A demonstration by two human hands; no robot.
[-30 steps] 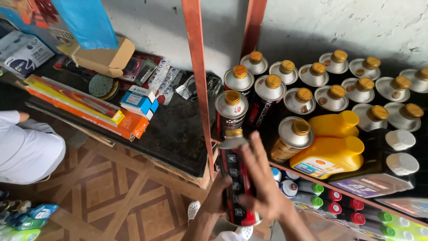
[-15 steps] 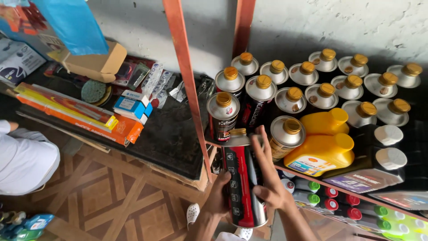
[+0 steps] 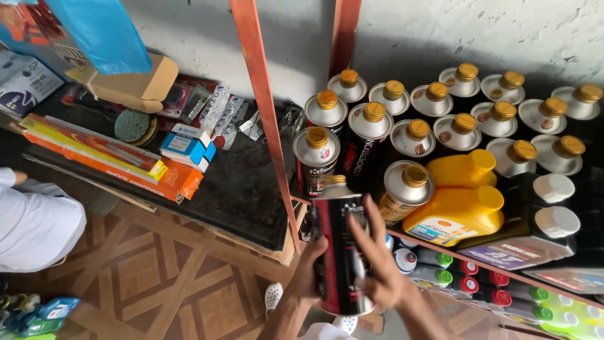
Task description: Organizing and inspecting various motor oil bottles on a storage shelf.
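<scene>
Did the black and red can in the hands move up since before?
Yes. The black and red metal can rose toward the silver gold-capped can on the shelf; its top now sits just below it.

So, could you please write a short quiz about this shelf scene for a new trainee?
1. True or false: both hands hold the black and red can.
2. What colour are the two jugs standing among the cans on the shelf?
A) blue B) yellow C) white
3. Fill in: the silver cans on the shelf have ___ caps.

Key:
1. True: the left hand grips the can's left side, and the right hand lays its fingers over the front.
2. B
3. gold
</scene>
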